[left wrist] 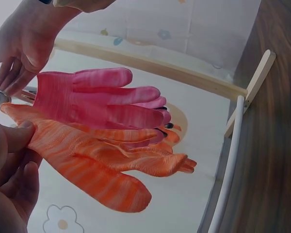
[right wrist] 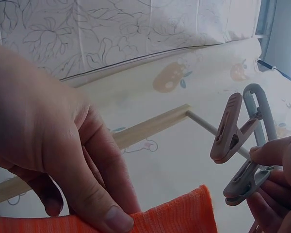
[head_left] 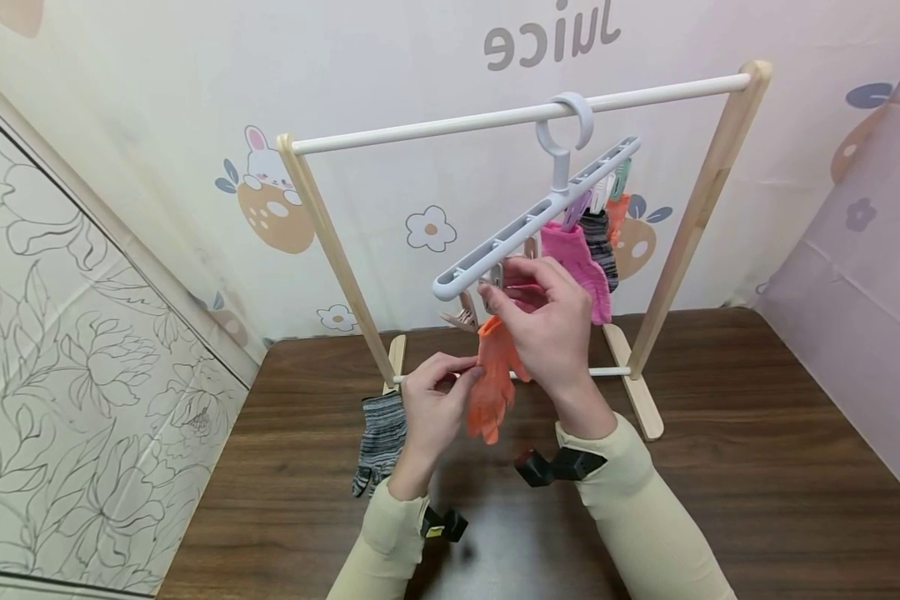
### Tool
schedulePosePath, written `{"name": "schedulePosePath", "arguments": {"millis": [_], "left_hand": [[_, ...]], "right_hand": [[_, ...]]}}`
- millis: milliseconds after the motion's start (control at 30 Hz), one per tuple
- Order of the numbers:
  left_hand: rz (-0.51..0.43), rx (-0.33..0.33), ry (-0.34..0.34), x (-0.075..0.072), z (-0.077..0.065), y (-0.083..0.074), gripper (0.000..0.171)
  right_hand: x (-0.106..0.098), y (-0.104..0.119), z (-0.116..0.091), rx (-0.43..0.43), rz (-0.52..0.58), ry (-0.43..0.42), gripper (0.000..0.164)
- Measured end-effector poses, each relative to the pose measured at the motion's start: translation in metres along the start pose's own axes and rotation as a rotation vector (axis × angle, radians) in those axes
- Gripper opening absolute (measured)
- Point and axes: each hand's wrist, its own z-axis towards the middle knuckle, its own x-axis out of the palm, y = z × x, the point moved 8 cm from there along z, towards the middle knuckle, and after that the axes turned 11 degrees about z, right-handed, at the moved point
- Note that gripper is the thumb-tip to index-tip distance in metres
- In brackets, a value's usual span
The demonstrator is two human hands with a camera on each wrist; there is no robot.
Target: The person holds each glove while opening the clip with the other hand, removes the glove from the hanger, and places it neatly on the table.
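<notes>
My left hand (head_left: 437, 400) pinches an orange knit glove (head_left: 491, 404) near its cuff, and the glove's fingers hang down. Above it my right hand (head_left: 551, 329) grips a grey clothespin (right wrist: 245, 182) on the low end of a grey clip hanger (head_left: 525, 225). In the right wrist view the cuff lies close to this clothespin, with a small gap between them. A beige-pink clothespin (right wrist: 228, 128) hangs beside the grey one. Behind the orange glove, a pink glove (left wrist: 102, 99) shows in the left wrist view.
The hanger hooks over the white bar (head_left: 435, 129) of a wooden rack (head_left: 701, 217) and tilts. Toward its far end hang a pink glove (head_left: 573, 267), a grey-black striped glove (head_left: 598, 242) and an orange one (head_left: 617, 217). Another striped glove (head_left: 382, 437) lies on the brown table (head_left: 270, 500).
</notes>
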Motion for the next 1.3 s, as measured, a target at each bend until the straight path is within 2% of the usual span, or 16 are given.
{"name": "schedulePosePath", "arguments": {"millis": [500, 867, 1167, 1300], "left_hand": [[0.027, -0.013, 0.031, 0.0, -0.004, 0.004, 0.008], [0.024, -0.092, 0.107, 0.004, -0.012, 0.015, 0.006], [-0.078, -0.222, 0.163, 0.005, -0.021, 0.03, 0.007], [-0.094, -0.261, 0.19, 0.004, -0.026, 0.034, 0.006]], "right_hand": [[0.0, -0.002, -0.004, 0.042, 0.066, 0.004, 0.041], [-0.001, 0.001, -0.006, 0.053, 0.073, 0.011, 0.041], [-0.002, 0.004, -0.006, 0.042, 0.077, 0.007, 0.041], [-0.002, 0.006, -0.007, 0.034, 0.073, 0.006, 0.041]]}}
